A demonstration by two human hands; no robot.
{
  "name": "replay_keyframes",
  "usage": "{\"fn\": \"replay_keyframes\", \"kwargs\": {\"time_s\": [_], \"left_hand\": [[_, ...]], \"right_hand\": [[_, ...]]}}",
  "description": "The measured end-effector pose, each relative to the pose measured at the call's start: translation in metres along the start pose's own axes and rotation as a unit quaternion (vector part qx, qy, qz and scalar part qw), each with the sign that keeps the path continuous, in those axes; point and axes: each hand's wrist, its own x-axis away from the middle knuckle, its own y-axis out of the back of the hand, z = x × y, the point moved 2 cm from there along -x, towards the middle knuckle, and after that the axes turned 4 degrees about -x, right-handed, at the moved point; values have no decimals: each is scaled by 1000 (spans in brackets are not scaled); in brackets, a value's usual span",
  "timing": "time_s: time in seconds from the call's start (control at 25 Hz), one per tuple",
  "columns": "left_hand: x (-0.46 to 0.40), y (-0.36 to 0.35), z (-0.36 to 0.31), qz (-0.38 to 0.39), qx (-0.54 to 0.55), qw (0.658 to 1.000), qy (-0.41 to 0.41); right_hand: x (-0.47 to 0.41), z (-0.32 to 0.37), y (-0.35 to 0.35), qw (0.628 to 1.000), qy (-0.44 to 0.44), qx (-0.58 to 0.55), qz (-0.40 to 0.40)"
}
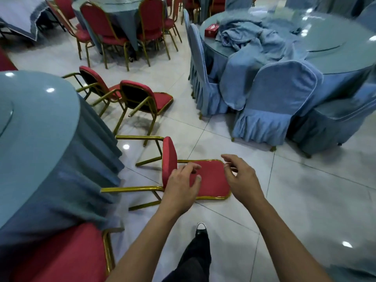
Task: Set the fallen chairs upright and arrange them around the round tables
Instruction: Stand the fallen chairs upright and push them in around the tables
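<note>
A red chair with a gold frame (211,180) lies on its back on the tiled floor, legs pointing left toward the round table (36,123) with a blue cloth. My left hand (181,188) hovers over the chair's seat and backrest, fingers loosely spread, holding nothing. My right hand (242,178) reaches over the top edge of the backrest, fingers relaxed. Two more red chairs, the nearer (146,98) and the farther (95,82), lie tipped over behind it beside the same table.
An upright red chair (61,255) stands at the lower left by the table. To the right, a round table (335,43) with crumpled blue cloths and blue-covered chairs (274,102). More red chairs (105,27) ring a far table. My foot (201,231) is on the floor.
</note>
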Motion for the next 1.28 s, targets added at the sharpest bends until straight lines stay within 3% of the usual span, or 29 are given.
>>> {"fn": "replay_keyframes", "kwargs": {"time_s": [0.24,0.52,0.72,0.96,1.12,1.28], "left_hand": [[-165,-4,-26,-23,-1,1000,8],[-292,-7,-27,-84,2,994,64],[-379,-28,-26,-163,14,975,149],[-417,-81,-38,-248,7,917,311],[-400,-131,-52,-321,17,828,459],[-388,-206,-66,-347,41,780,519]], "right_hand": [[-159,2,12,998,17,31,43],[-312,-1,12,993,67,36,92],[-429,-24,-7,969,130,59,200],[-531,-77,-32,903,203,66,372],[-553,-117,-46,832,227,72,501],[-557,-164,-53,796,208,87,562]]}}
